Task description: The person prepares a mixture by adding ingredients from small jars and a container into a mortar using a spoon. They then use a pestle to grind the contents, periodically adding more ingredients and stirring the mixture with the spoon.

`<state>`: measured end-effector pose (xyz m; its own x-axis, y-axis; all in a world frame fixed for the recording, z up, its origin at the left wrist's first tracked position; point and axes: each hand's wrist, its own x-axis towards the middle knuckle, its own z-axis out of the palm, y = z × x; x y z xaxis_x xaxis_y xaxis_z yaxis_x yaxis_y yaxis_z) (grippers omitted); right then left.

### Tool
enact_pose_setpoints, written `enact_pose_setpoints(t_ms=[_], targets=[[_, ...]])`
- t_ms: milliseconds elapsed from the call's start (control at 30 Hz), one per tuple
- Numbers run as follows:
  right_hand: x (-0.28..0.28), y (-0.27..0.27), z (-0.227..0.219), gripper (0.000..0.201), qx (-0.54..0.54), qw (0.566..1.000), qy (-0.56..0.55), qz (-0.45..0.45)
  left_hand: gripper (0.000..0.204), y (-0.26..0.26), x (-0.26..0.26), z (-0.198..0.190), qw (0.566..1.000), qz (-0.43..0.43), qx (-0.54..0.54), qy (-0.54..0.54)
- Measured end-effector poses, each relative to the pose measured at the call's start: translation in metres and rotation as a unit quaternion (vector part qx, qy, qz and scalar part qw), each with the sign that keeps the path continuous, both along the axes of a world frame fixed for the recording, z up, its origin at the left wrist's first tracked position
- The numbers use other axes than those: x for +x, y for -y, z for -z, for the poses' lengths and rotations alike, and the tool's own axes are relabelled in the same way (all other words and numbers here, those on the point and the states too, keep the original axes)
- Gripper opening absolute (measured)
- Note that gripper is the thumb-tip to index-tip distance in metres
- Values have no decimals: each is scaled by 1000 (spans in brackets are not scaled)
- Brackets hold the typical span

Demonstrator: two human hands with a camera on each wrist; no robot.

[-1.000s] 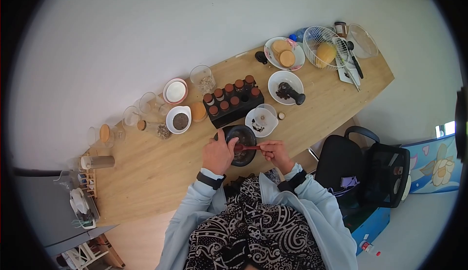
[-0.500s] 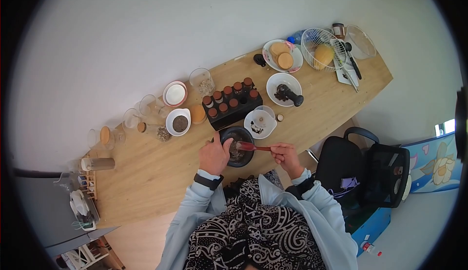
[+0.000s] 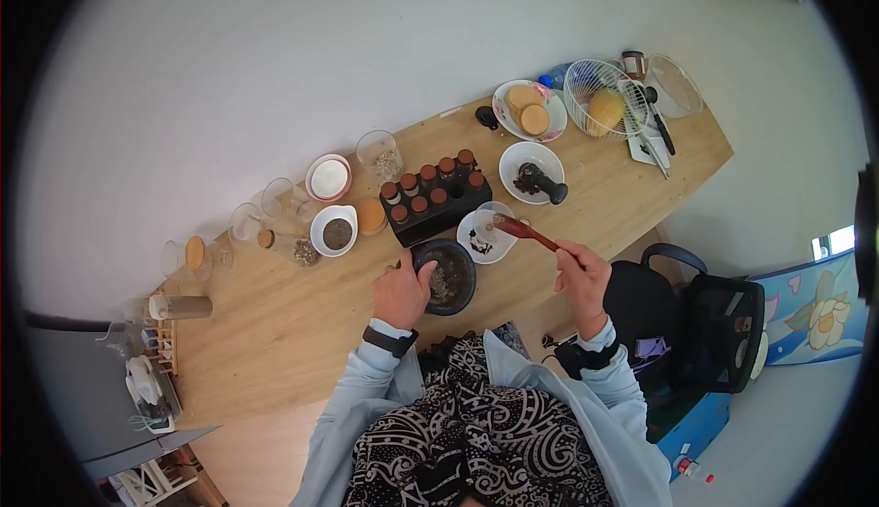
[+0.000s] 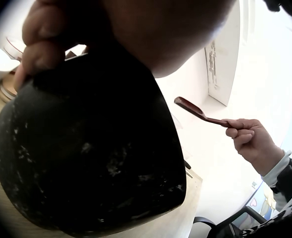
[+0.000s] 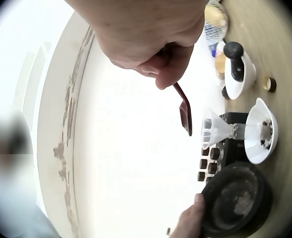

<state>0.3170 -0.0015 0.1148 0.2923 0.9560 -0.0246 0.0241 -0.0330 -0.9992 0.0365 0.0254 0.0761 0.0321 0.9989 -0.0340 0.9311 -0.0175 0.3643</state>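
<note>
The left hand (image 3: 401,295) grips the rim of a dark mortar (image 3: 465,298) that holds greyish-brown ground material; in the left wrist view the mortar's outer wall (image 4: 96,158) fills much of the picture. Pinched by its handle in the right hand (image 3: 583,285) is a reddish-brown scoop (image 3: 524,230), raised off the mortar. Its head is over a clear funnel (image 3: 486,218), which stands at a white bowl (image 3: 499,249) with dark bits. From the right wrist, the scoop (image 5: 185,115) hangs beside the funnel (image 5: 216,130), apart from it.
Behind the mortar sits a black rack (image 3: 430,220) of cork-topped jars. A white bowl with a black pestle (image 3: 544,183), a flowered plate (image 3: 556,113) and a wire basket (image 3: 577,95) lie back right. A bowl of dark powder (image 3: 322,242) and glass jars stand left.
The right hand has lifted the scoop out of the mortar and moved it up and right to the funnel. The left hand keeps its grip, with the mortar nearly where it was.
</note>
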Motion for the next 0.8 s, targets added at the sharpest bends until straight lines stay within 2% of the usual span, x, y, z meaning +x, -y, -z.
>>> enact_pose_setpoints(t_ms=[33, 67, 100, 133, 233, 367, 433, 467, 533, 567, 633, 767, 800], targets=[[-3, 1, -1, 18, 54, 989, 140, -14, 54, 0, 0, 0, 1000, 1, -5, -1], [-3, -1, 1, 18, 54, 989, 140, -15, 54, 0, 0, 1, 1000, 0, -4, -1], [-3, -4, 5, 21, 173, 930, 323, -34, 54, 0, -1, 2, 1000, 1, 0, 0], [-3, -6, 8, 23, 284, 823, 489, -51, 54, 0, -1, 3, 1000, 2, 4, 1], [-8, -2, 11, 29, 272, 816, 505, -71, 54, 1, -2, 4, 1000, 3, 9, -2], [-10, 6, -7, 29, 272, 826, 489, -58, 50, 0, -1, 1, 1000, -13, 2, 6], [-10, 9, -13, 32, 271, 869, 392, -131, 50, 0, -2, 2, 1000, -14, -5, 8], [-10, 10, -13, 32, 270, 869, 393, -130, 50, 0, -1, 2, 1000, -13, -6, 9], [-14, 11, -13, 37, 221, 851, 374, -294, 50, 0, -2, 2, 1000, -10, 8, 7], [-17, 11, -9, 37, 221, 851, 374, -295, 50, -1, -1, 2, 1000, -11, 8, 7], [-25, 11, 9, 40, 206, 822, 386, -364, 50, -1, -1, 0, 1000, -11, 7, 3], [-45, 7, 41, 38, 193, 822, 375, -383, 50, -1, -1, 1, 1000, -5, 12, 8], [-50, 6, 45, 38, 206, 828, 381, -356, 52, -1, -1, 1, 1000, 3, 16, 12]])
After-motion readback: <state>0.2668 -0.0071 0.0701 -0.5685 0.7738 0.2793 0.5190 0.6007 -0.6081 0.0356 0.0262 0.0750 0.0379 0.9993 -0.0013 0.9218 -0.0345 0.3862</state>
